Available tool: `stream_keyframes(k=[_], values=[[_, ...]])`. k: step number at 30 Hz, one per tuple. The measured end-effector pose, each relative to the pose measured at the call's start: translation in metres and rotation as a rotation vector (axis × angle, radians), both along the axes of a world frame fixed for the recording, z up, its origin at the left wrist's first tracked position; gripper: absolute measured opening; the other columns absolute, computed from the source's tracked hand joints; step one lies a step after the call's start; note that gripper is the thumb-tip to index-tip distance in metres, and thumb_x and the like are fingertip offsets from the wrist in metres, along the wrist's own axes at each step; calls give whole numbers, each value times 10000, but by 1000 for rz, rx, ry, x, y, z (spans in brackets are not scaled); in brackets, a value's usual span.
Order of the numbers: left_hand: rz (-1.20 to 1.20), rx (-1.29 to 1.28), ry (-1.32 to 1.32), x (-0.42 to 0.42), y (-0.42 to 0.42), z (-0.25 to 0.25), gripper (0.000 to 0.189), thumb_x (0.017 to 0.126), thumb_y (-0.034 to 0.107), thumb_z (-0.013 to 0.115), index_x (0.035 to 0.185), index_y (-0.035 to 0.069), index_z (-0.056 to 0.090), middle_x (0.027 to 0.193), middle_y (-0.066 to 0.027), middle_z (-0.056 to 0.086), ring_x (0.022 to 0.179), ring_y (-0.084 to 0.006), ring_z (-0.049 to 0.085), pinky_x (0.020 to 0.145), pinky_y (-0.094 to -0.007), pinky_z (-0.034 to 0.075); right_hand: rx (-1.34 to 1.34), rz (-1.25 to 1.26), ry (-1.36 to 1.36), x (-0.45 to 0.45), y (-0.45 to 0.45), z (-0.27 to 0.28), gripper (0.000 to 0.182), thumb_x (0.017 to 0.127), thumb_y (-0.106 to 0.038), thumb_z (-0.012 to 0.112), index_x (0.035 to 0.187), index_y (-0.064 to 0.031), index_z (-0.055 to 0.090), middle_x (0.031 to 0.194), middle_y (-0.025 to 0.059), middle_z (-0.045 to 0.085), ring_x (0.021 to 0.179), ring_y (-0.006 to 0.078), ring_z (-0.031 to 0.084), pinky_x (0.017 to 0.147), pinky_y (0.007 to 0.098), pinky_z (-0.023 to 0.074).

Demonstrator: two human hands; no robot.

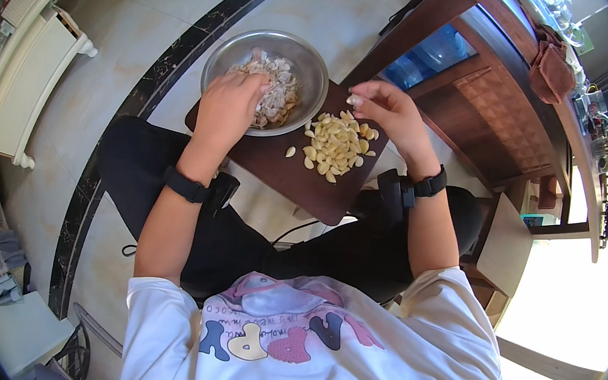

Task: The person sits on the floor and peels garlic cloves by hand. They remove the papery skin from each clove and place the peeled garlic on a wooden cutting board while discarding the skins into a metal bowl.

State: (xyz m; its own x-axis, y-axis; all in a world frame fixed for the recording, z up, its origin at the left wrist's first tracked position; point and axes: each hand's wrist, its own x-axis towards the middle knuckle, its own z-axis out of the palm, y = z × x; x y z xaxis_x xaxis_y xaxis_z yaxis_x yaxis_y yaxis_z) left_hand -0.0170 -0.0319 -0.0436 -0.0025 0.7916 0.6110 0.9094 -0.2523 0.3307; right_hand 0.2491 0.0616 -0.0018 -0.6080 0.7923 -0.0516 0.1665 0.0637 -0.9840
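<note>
A stainless steel bowl point(320, 78) holds papery garlic skins and bulbs point(279, 87). My left hand point(232, 104) reaches over its near left rim, with the fingertips bent down at the skins; whether they grip anything is hidden. To the right of the bowl, my right hand point(396, 113) pinches a small pale garlic clove point(354, 100) between thumb and forefinger. Below that hand, a heap of peeled garlic cloves point(335, 142) lies on a small dark brown stool top point(304, 190). One loose clove point(290, 152) sits apart on the left of the heap.
The stool top stands between my knees, in black trousers point(141, 170). A wooden cabinet point(480, 98) rises close on the right, with a brown cloth point(552, 72) over its edge. A white drawer unit point(32, 82) is at the far left. Dark stone edging point(152, 80) crosses the tiled floor.
</note>
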Motion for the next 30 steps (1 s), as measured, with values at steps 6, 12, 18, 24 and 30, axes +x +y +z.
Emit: stream_keyframes(k=[6, 12, 18, 24, 30], values=[[-3, -78, 91, 1, -8, 7, 113, 885, 183, 587, 877, 71, 605, 702, -119, 610, 645, -302, 584, 605, -410, 439, 379, 30, -362, 1, -2, -19, 153, 823, -146, 677, 936, -45, 697, 862, 117, 678, 792, 216, 652, 718, 312, 498], [-15, -34, -85, 3, -15, 12, 248, 862, 94, 568, 1100, 149, 609, 957, -128, 628, 758, -300, 623, 704, -422, 483, 509, 84, -393, -13, -4, -42, 164, 817, -147, 677, 938, -37, 698, 847, 134, 671, 803, 253, 655, 721, 327, 508], [16, 22, -109, -23, -23, 23, 340, 817, 35, 579, 1145, 120, 606, 1325, -121, 477, 1042, -300, 588, 884, -391, 480, 712, 144, -303, -32, -6, -54, 154, 797, -158, 684, 876, -27, 694, 816, 135, 652, 772, 296, 623, 724, 378, 498], [204, -54, -69, -50, -40, 12, 301, 885, 177, 605, 1177, 101, 598, 1413, -165, 396, 1208, -388, 482, 996, -435, 412, 837, 38, -298, -26, -8, -39, 164, 796, -181, 683, 822, -19, 686, 792, 134, 642, 802, 328, 597, 763, 402, 472], [171, -279, -86, -46, -49, 6, 332, 910, 229, 575, 1207, 82, 580, 1428, -202, 382, 1270, -382, 421, 1040, -434, 372, 979, -62, -383, 1, -16, 19, 291, 814, -236, 696, 662, 3, 629, 690, 128, 603, 711, 320, 562, 675, 399, 450]])
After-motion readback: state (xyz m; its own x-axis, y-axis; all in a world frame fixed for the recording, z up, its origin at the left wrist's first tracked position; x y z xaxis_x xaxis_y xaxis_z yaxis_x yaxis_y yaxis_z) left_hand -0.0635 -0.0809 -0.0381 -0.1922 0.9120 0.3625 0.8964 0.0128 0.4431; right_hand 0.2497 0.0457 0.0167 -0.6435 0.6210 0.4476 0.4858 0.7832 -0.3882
